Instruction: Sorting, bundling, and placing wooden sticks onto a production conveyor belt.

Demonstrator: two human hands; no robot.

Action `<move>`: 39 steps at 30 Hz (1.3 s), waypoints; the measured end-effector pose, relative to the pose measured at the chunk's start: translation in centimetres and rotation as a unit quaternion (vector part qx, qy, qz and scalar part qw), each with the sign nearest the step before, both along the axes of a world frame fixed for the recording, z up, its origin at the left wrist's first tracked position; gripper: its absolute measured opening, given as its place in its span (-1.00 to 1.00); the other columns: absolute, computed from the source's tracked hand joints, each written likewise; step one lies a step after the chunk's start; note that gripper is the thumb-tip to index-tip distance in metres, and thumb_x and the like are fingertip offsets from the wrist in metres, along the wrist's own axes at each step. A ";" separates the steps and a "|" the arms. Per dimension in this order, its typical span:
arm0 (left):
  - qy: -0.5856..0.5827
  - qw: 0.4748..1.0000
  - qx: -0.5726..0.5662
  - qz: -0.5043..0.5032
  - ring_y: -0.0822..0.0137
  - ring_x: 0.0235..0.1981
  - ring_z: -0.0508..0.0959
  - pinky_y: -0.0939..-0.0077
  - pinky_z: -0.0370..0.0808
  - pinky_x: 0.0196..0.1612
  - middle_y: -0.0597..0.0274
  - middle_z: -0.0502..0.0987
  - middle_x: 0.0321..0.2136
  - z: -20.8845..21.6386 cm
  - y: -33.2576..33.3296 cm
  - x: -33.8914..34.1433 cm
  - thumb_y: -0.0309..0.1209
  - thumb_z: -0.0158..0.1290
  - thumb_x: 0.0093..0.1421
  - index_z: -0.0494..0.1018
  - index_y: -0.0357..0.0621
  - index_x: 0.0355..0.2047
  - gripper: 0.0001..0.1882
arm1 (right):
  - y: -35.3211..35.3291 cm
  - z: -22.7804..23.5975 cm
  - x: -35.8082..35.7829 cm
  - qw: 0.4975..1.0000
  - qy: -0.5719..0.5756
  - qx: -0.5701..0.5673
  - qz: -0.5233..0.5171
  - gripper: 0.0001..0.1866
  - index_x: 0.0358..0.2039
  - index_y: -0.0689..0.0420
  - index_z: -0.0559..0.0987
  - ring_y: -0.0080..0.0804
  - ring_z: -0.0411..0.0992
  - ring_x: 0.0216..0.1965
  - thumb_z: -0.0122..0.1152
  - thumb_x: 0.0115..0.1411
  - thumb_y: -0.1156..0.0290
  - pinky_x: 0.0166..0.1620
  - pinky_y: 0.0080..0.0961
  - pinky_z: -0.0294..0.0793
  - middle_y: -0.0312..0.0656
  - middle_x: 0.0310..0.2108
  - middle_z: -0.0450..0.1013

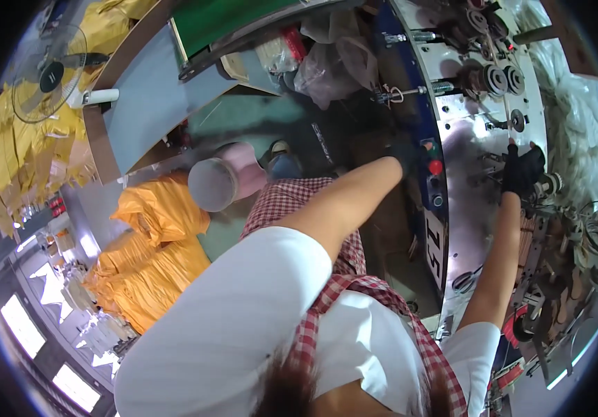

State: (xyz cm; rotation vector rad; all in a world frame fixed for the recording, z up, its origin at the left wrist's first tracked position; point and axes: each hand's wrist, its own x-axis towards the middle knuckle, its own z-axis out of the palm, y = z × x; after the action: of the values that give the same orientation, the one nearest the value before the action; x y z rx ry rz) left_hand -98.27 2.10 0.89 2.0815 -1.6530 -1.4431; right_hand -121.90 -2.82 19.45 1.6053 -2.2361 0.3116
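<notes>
My right hand point(523, 170), in a black glove with bare fingertips, reaches over the metal top point(462, 236) of a machine. Its fingers are stretched out and apart, and I make out nothing between them. Just ahead of the fingertips is a small roller point(517, 120); beyond it stand larger grooved rollers point(497, 80). A ridged metal wheel point(552, 183) lies beside the wrist. My left arm point(358, 201) extends toward the machine's dark blue side point(410, 90). The left hand blends into the dark there, so its fingers cannot be made out.
A red button point(435, 167) sits on the machine's near side. Pale stringy plastic point(584, 132) hangs along its far side. To my left are a round stool point(210, 185), orange sacks point(160, 271), a blue-grey tabletop point(153, 104) and a fan point(50, 76).
</notes>
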 end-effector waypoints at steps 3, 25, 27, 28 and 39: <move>0.183 0.970 0.150 -0.046 0.19 0.07 0.40 0.41 0.28 0.13 -0.05 0.39 0.05 7.7 0.4 8.6 -0.04 -0.12 0.28 0.14 -0.07 0.24 -0.39 | 4.3 -1.4 1.4 0.998 0.020 -0.023 0.047 -0.42 -0.06 0.21 0.39 0.00 0.30 -0.02 0.31 -0.03 0.16 0.00 -0.16 0.30 0.04 -0.11 0.37; 0.035 0.943 0.239 0.227 0.03 -0.41 0.47 0.21 0.45 -0.33 -0.01 0.43 -0.56 -3.7 36.8 54.9 -0.23 0.02 0.05 0.37 -0.08 -0.34 -0.76 | 13.6 -3.1 31.3 0.757 -0.322 0.392 0.412 -0.62 -0.22 0.13 0.54 0.02 0.45 -0.24 0.21 -0.12 0.32 -0.13 -0.12 0.43 0.08 -0.29 0.47; 0.067 0.940 0.186 0.278 0.00 -0.32 0.48 0.24 0.44 -0.26 -0.05 0.45 -0.52 -4.6 35.8 55.2 -0.22 0.06 0.01 0.43 -0.12 -0.28 -0.69 | 12.8 -4.6 30.6 0.762 -0.341 0.406 0.372 -0.64 -0.23 0.13 0.55 0.05 0.44 -0.25 0.21 -0.09 0.30 -0.14 -0.11 0.42 0.06 -0.29 0.48; -0.068 0.989 0.131 0.024 0.00 -0.39 0.49 0.21 0.45 -0.34 -0.05 0.44 -0.54 -3.1 32.4 53.7 -0.24 0.06 0.03 0.39 -0.12 -0.28 -0.71 | 12.5 -5.0 29.9 0.772 -0.331 0.401 0.366 -0.64 -0.23 0.13 0.55 0.05 0.44 -0.25 0.21 -0.09 0.30 -0.14 -0.11 0.42 0.06 -0.29 0.48; 0.088 0.952 0.261 0.131 0.10 -0.65 0.46 0.26 0.37 -0.68 0.07 0.39 -0.57 3.9 16.9 59.7 -0.38 -0.04 0.16 0.24 -0.03 -0.31 -0.87 | 9.9 -3.1 34.5 0.810 -0.273 0.427 0.295 -0.62 -0.26 0.10 0.58 0.07 0.45 -0.23 0.19 -0.14 0.24 -0.14 -0.14 0.44 0.11 -0.24 0.47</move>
State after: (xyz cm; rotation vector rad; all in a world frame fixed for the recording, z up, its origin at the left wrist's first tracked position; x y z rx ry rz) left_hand -38.62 19.04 4.74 2.2141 -0.9513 -2.0551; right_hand -87.45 7.10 16.39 3.0419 -2.3403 -0.1627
